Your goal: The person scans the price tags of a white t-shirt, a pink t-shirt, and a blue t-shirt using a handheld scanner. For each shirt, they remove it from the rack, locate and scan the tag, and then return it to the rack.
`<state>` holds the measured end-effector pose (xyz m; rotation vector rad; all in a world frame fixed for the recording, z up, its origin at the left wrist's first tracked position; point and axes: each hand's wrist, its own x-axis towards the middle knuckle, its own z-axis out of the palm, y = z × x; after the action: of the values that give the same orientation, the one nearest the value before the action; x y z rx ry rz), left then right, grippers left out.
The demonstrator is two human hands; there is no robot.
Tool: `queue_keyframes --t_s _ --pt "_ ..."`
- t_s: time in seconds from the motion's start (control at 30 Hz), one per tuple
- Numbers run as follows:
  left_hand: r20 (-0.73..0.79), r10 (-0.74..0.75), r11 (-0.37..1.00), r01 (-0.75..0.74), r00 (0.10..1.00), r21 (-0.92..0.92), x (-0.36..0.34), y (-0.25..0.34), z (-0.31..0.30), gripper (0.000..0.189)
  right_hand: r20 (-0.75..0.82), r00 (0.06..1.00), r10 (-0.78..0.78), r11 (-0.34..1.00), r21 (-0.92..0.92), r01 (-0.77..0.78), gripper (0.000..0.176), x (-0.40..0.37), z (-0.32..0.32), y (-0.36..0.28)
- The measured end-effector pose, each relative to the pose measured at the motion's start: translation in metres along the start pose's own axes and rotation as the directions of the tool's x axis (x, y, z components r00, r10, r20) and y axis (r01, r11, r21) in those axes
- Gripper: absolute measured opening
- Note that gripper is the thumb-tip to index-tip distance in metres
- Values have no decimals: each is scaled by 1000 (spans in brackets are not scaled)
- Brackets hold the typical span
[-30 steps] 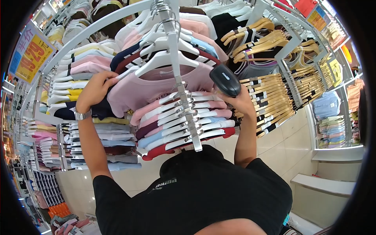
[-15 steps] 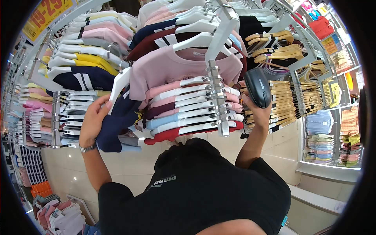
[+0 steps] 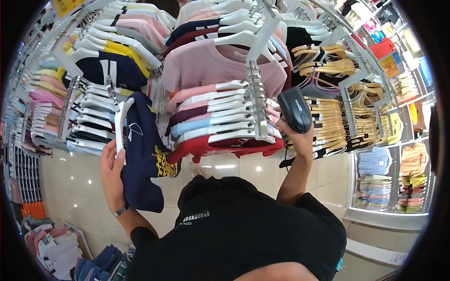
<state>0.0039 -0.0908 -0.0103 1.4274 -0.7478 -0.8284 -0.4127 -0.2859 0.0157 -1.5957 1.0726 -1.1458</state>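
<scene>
A navy garment with yellow lettering (image 3: 140, 159) hangs on a white hanger (image 3: 120, 129), left of the central rack. My left hand (image 3: 112, 171), with a metal watch on its wrist, is closed round the hanger's lower end. In my right hand (image 3: 296, 136) is a black handheld scanner (image 3: 295, 110), held in front of the wooden hangers (image 3: 326, 119). Between the hands, a pink shirt (image 3: 225, 65) faces me on the rack, with a row of clothes on white hangers below it and a red garment (image 3: 225, 149) nearest.
Racks of clothes (image 3: 93, 119) stand at the left. A metal rack arm (image 3: 257, 89) with stacked hooks juts towards me at the centre. Shelves with folded and hanging shirts (image 3: 375, 161) are at the right. Piled clothes (image 3: 56, 250) lie at the lower left.
The navy garment and its hanger have turned upright, clear of the pink shirt, showing the yellow lettering. My left hand is lower in view. The scanner has shifted slightly left and down.
</scene>
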Motion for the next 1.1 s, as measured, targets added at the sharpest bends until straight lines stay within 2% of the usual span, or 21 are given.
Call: queue_keyframes --t_s 0.03,0.13,0.17,0.2,0.27,0.3,0.4,0.43,0.57,0.67,0.7,0.77,0.8,0.83,0.93,0.97,1.07,1.1 --pt "-5 -8 1000 8 1000 -4 -11 -1 -2 37 13 998 60 995 -81 -58 33 -3 -7 7" --pt "-3 -17 1000 17 1000 12 -50 6 9 42 90 994 58 998 -12 -58 33 -13 -15 6" --pt "-22 -6 1000 7 1000 25 -62 9 16 48 109 994 27 997 -69 -20 35 -18 -24 21" --pt "-7 -4 999 4 1000 44 -74 12 21 48 118 990 -81 997 17 79 37 -25 -21 12" --pt "29 -11 997 8 1000 81 -98 16 29 49 116 993 4 998 58 -10 37 -46 -37 29" --pt "35 -45 996 42 998 75 -111 19 34 50 134 991 -8 998 68 -1 36 -55 -43 33" --pt "40 -46 991 41 998 125 -146 26 48 50 222 972 77 982 154 -113 38 -84 -56 25" --pt "45 -71 988 64 996 138 -158 29 49 51 279 955 104 982 126 -144 39 -91 -63 24" --pt "134 -154 975 128 979 183 -196 43 48 53 339 939 51 967 219 -131 40 -119 -72 38" --pt "273 -211 970 167 939 177 -212 46 49 53 362 927 97 961 209 -182 40 -138 -72 42" --pt "297 -234 963 179 926 201 -216 52 57 53 439 882 168 960 131 -248 53 -142 -76 42" --pt "401 -264 957 187 877 221 -214 53 63 52 487 873 18 964 225 -145 63 -147 -71 42" --pt "452 -282 953 195 846 230 -213 50 66 52 532 844 -69 968 241 -72 75 -147 -69 44" --pt "530 -267 957 157 805 243 -210 45 66 51 572 805 -156 964 266 -3 86 -146 -66 45" --pt "660 -286 952 131 695 275 -198 46 81 54 633 704 -321 946 183 267 92 -144 -62 40" --pt "728 -313 940 89 610 329 -188 43 79 53 634 709 -308 951 208 227 98 -146 -59 47" --pt "843 -235 853 -313 483 417 -159 56 96 50 635 722 -275 961 167 220 96 -148 -64 50" --pt "872 -134 835 -419 472 356 -151 57 102 48 625 724 -293 955 233 186 95 -149 -67 55"
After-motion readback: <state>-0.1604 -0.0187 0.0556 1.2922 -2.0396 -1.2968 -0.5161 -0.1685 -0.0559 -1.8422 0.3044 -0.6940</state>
